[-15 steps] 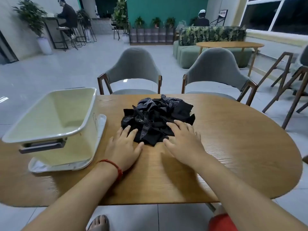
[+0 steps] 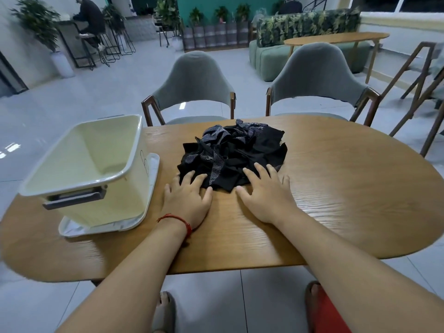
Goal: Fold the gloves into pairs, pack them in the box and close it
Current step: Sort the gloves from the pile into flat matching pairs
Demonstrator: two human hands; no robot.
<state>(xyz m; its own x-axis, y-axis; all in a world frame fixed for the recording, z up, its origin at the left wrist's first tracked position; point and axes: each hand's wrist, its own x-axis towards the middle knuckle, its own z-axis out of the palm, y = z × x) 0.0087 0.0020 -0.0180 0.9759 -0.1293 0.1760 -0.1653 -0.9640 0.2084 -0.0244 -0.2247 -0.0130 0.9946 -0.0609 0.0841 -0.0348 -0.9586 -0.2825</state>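
A rounded wooden table [image 2: 336, 200] fills most of the view, with the person standing at its near edge. Two grey upholstered chairs, one to the left [image 2: 192, 78] and one to the right [image 2: 317, 73], are drawn up at the far side. On the left part of the table stands the cream box [image 2: 91, 164], open at the top, with a dark handle [image 2: 74, 200] on its near end. The box rests on a white lid [image 2: 152, 169], which lies flat on the table beneath it and shows along the right and near sides.

The gloves [image 2: 240, 152] lie in one loose, tangled black heap near the middle of the table, just beside the box and its lid without touching them. Some bear a pale dotted pattern, and none is folded or paired.

Both forearms reach in from the near edge. The left hand [image 2: 187, 200] lies palm down on the wood, fingers straight and spread, its fingertips on the near left edge of the heap. The right hand [image 2: 266, 200] lies the same way, its fingers straight and resting on the near right edge. Neither hand grasps anything. A thin red string bracelet [image 2: 185, 223] circles the left wrist
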